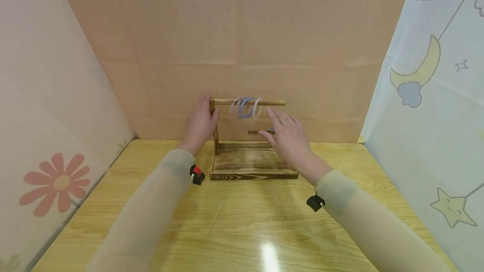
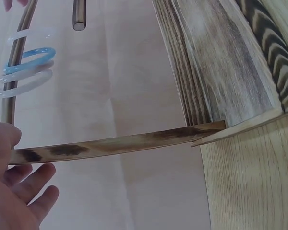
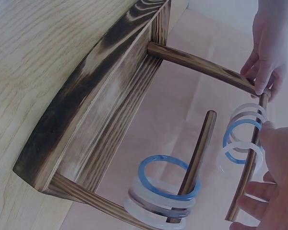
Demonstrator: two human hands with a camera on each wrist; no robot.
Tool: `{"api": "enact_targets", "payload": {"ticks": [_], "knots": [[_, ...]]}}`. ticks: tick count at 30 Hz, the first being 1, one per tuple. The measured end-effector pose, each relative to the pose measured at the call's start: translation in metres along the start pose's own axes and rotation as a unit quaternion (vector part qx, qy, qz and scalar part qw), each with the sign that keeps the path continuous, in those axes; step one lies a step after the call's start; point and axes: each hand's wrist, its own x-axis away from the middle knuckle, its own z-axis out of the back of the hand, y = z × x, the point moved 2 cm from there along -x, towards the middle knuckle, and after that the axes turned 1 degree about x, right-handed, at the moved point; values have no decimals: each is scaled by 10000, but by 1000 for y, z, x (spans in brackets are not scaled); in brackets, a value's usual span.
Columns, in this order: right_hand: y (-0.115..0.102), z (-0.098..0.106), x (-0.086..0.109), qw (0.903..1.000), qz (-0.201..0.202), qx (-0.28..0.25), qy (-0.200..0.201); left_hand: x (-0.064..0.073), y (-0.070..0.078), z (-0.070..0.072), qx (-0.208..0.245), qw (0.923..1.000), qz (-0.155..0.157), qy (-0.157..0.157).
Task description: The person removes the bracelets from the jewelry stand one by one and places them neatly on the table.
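A dark-grained wooden bangle stand (image 1: 254, 176) stands on the table, with a tray base, side posts and two rods. Around the upper rod (image 1: 277, 103) hang several bangles: a blue bangle (image 3: 224, 139), a white bangle (image 1: 257, 108) and other pale ones. My left hand (image 1: 200, 123) grips the top of the left post (image 2: 105, 146), thumb on one side and fingers on the other. Beside the upper rod's free end is my right hand (image 1: 291, 137), fingers extended and fingertips close to the white bangle. In the head view it hides most of the lower rod.
More bangles, with a blue one (image 3: 143, 179) foremost, hang around the lower rod (image 3: 201, 143) in the right wrist view. A tan cloth backdrop (image 1: 234, 32) rises behind the stand. Printed cloth panels flank the wood-grain table (image 1: 234, 230) on both sides.
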Motion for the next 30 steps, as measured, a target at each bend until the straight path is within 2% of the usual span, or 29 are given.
{"api": "enact_targets", "payload": {"ticks": [5,15,23,30], "knots": [[1,-2,-2,10000,-54,-38,-31,-3,-1,-2,49,9999,-8,97],[0,-2,-2,9999,-76,-18,-69,-4,0,-6,-283,9988,-251,302],[0,-1,-2,10000,-84,-34,-38,-6,1,-11,-450,9981,-308,281],[0,1,-4,9999,-122,-64,-37,-6,2,-15,-320,9984,-275,366]]}}
